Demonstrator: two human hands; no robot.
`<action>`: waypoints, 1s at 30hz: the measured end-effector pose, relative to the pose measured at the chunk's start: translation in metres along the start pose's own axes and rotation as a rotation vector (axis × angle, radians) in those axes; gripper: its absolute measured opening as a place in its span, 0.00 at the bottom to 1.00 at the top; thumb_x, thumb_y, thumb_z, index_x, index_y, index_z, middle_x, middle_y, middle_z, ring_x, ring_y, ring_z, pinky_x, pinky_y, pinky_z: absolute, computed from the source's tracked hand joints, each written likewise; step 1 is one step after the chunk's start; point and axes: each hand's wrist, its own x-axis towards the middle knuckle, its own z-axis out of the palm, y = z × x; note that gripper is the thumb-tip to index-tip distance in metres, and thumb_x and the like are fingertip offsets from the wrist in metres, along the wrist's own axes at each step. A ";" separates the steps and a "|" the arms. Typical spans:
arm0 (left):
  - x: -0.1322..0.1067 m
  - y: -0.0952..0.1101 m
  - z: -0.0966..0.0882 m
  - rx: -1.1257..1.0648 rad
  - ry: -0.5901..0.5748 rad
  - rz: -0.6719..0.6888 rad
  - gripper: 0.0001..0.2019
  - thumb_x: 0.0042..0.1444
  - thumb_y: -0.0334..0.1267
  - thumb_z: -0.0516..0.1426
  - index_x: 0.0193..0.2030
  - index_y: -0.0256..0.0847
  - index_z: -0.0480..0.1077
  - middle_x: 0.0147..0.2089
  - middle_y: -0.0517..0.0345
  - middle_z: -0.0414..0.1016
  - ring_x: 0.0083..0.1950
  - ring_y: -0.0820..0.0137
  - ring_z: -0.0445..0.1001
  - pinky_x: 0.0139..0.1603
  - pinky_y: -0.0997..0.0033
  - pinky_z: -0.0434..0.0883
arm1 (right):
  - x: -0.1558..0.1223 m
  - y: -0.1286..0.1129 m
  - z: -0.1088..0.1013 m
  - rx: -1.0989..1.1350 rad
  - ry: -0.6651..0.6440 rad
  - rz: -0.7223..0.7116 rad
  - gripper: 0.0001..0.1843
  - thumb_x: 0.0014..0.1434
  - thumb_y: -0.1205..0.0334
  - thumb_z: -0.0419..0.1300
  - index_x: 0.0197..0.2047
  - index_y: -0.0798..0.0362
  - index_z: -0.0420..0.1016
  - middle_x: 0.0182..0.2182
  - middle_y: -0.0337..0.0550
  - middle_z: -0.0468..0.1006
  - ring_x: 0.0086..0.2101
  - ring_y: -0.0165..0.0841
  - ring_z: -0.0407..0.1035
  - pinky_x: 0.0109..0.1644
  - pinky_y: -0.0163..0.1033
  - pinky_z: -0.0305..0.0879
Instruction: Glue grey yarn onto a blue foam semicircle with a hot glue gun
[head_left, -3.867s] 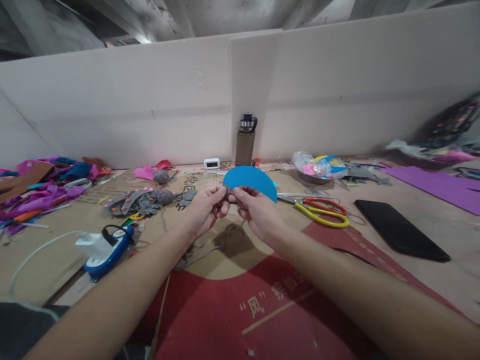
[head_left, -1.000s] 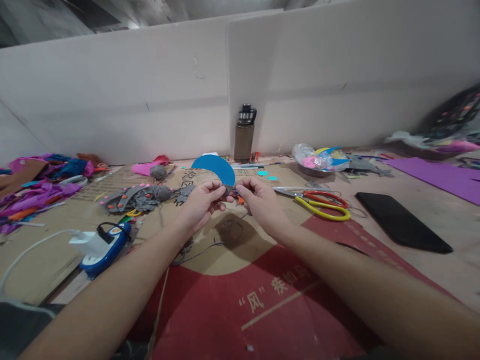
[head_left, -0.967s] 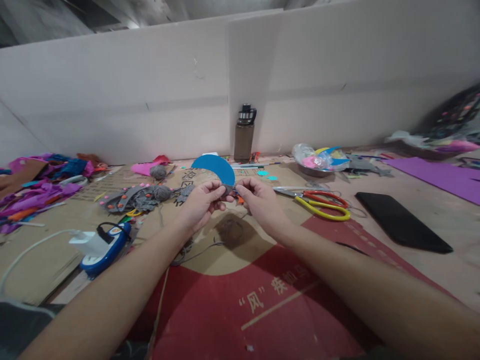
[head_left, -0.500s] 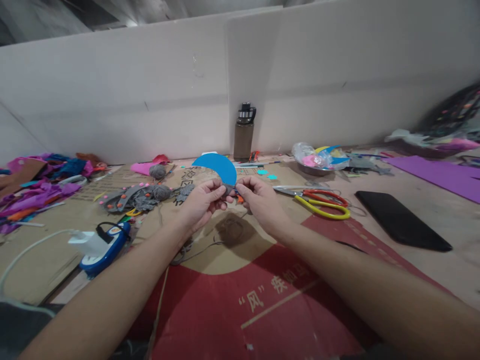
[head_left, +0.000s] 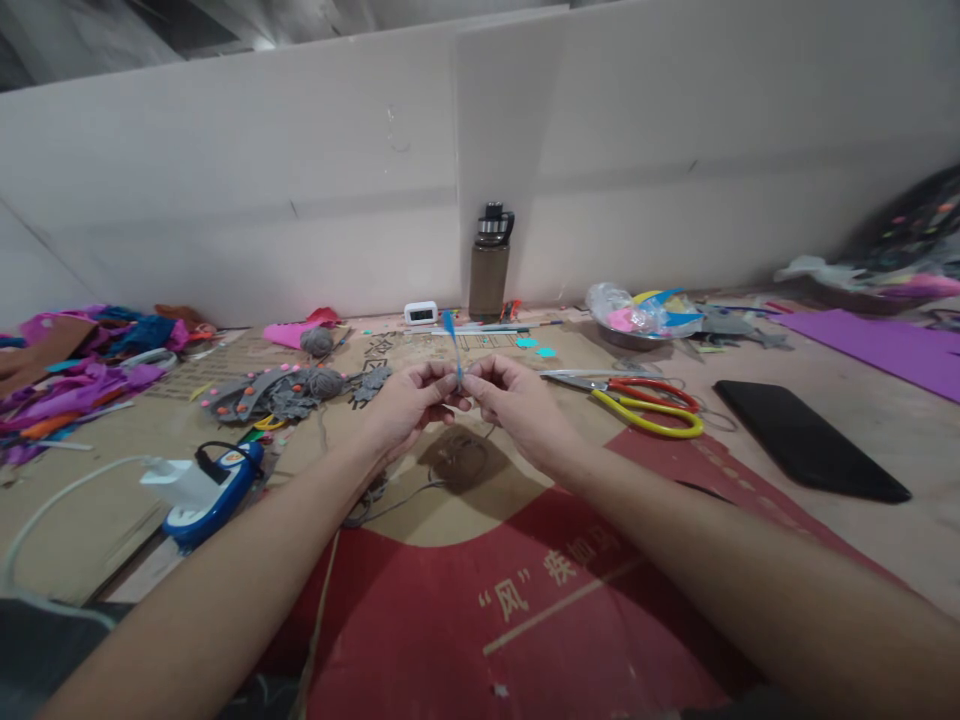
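Observation:
My left hand and my right hand meet above the cardboard, both pinched on a blue foam piece. The piece stands edge-on toward me and shows only as a thin blue sliver rising from my fingertips. Something small and grey sits between the fingers at its base; I cannot make out what it is. A grey yarn strand trails on the cardboard below my hands.
Yellow-and-red scissors lie right of my hands, a black flat object farther right. A blue glue gun with white plug lies left. Grey felt pieces and yarn balls, a brown bottle, a small clock and a bowl of scraps stand behind.
The blue foam piece has turned from showing its broad curved face to edge-on. Both hands stay pinched together in nearly the same place, slightly raised.

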 end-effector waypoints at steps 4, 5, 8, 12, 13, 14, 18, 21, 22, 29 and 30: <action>0.001 -0.004 -0.002 0.026 -0.003 0.018 0.15 0.45 0.42 0.65 0.35 0.36 0.70 0.29 0.57 0.74 0.29 0.73 0.74 0.25 0.78 0.67 | 0.002 0.004 0.001 0.050 0.036 0.066 0.13 0.49 0.56 0.62 0.33 0.51 0.62 0.24 0.31 0.65 0.23 0.23 0.58 0.24 0.31 0.52; 0.001 -0.005 -0.002 0.037 -0.007 0.023 0.15 0.45 0.43 0.65 0.34 0.36 0.70 0.29 0.57 0.74 0.30 0.73 0.74 0.26 0.78 0.67 | 0.003 0.005 0.000 0.037 0.050 0.085 0.14 0.49 0.55 0.63 0.34 0.51 0.62 0.25 0.32 0.66 0.23 0.23 0.59 0.23 0.31 0.52; -0.001 -0.004 0.000 0.087 -0.024 0.040 0.14 0.48 0.46 0.62 0.36 0.37 0.72 0.34 0.55 0.75 0.34 0.71 0.74 0.29 0.75 0.69 | 0.006 0.008 -0.002 -0.037 0.081 0.108 0.16 0.48 0.53 0.63 0.35 0.51 0.63 0.25 0.33 0.67 0.22 0.23 0.59 0.22 0.31 0.52; -0.002 -0.001 0.002 0.200 0.006 0.159 0.12 0.51 0.43 0.60 0.38 0.39 0.76 0.40 0.54 0.75 0.38 0.72 0.71 0.35 0.73 0.67 | 0.008 0.008 -0.004 -0.086 0.122 0.098 0.15 0.51 0.51 0.62 0.32 0.53 0.63 0.22 0.33 0.66 0.18 0.22 0.54 0.20 0.32 0.49; -0.001 -0.001 0.001 0.254 0.021 0.192 0.11 0.50 0.43 0.60 0.38 0.40 0.76 0.39 0.55 0.75 0.36 0.73 0.70 0.34 0.74 0.66 | 0.008 0.008 -0.004 -0.090 0.127 0.104 0.15 0.51 0.51 0.62 0.31 0.53 0.64 0.21 0.33 0.66 0.18 0.22 0.54 0.20 0.32 0.49; -0.001 0.000 0.001 0.312 0.034 0.216 0.11 0.50 0.43 0.60 0.38 0.40 0.77 0.38 0.56 0.76 0.35 0.74 0.69 0.33 0.74 0.64 | 0.007 0.007 -0.003 -0.092 0.131 0.110 0.15 0.51 0.51 0.61 0.31 0.53 0.64 0.20 0.33 0.66 0.18 0.22 0.54 0.20 0.32 0.49; 0.001 0.001 -0.004 0.448 0.046 0.226 0.11 0.48 0.43 0.62 0.36 0.41 0.77 0.32 0.58 0.75 0.30 0.75 0.65 0.30 0.74 0.61 | 0.006 0.005 -0.003 -0.075 0.137 0.135 0.15 0.50 0.52 0.63 0.32 0.54 0.66 0.20 0.34 0.66 0.18 0.23 0.56 0.20 0.32 0.50; 0.001 0.002 -0.005 0.444 0.049 0.210 0.10 0.47 0.42 0.62 0.35 0.40 0.76 0.30 0.59 0.74 0.27 0.77 0.62 0.28 0.75 0.59 | 0.006 0.005 -0.003 -0.034 0.107 0.155 0.16 0.49 0.52 0.63 0.31 0.55 0.66 0.19 0.34 0.65 0.18 0.23 0.56 0.20 0.32 0.51; 0.001 0.002 -0.005 0.431 0.057 0.211 0.10 0.47 0.42 0.62 0.35 0.40 0.76 0.29 0.60 0.73 0.26 0.77 0.62 0.27 0.75 0.59 | 0.006 0.005 -0.003 -0.015 0.096 0.155 0.16 0.49 0.52 0.64 0.31 0.55 0.67 0.20 0.34 0.65 0.18 0.22 0.55 0.20 0.32 0.50; 0.000 0.000 -0.001 0.341 0.168 0.213 0.08 0.49 0.40 0.60 0.32 0.37 0.72 0.30 0.59 0.72 0.22 0.79 0.64 0.23 0.76 0.61 | 0.005 0.006 0.000 0.060 0.083 0.158 0.15 0.46 0.57 0.65 0.34 0.55 0.68 0.23 0.33 0.67 0.20 0.21 0.53 0.21 0.31 0.48; 0.000 0.000 -0.001 0.329 0.168 0.209 0.08 0.49 0.40 0.59 0.32 0.38 0.72 0.31 0.59 0.72 0.22 0.79 0.65 0.23 0.76 0.62 | 0.005 0.006 0.000 0.062 0.084 0.156 0.14 0.47 0.56 0.64 0.34 0.55 0.68 0.23 0.33 0.66 0.20 0.21 0.53 0.21 0.31 0.47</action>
